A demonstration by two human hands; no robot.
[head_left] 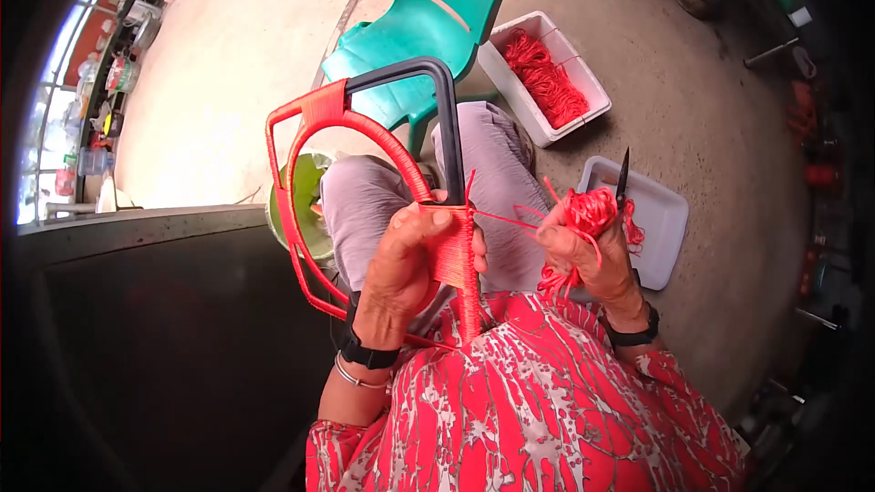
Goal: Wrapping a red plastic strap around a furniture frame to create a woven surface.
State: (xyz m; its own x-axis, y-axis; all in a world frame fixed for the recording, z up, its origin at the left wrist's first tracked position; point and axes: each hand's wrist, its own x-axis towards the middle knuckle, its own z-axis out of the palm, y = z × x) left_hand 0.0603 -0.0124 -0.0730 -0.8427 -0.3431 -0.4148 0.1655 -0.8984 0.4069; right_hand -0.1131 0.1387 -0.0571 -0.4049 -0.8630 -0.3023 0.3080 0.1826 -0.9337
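Note:
A dark frame [445,109] with rounded corners leans against my lap, much of it wrapped in red cord; its upper right stretch is bare. Inside it curves a ring [387,143] also bound in red. My left hand [407,255] grips the frame's right side where the cord wrapping [453,260] is broad, thumb in front and fingertips showing behind. In my right hand [588,260], to the right of the frame, is a bundle of red cord [591,210], with loops hanging below. One strand [501,218] stretches from this bundle to the wrapped edge.
A green plastic chair [401,32] stands ahead. Right of it, a white box [544,135] holds more red cord [545,82]. Nearer lies a white tray [673,219] with a knife [623,178]. A green basin [310,219] is by my left knee; a dark panel [182,328] fills the lower left.

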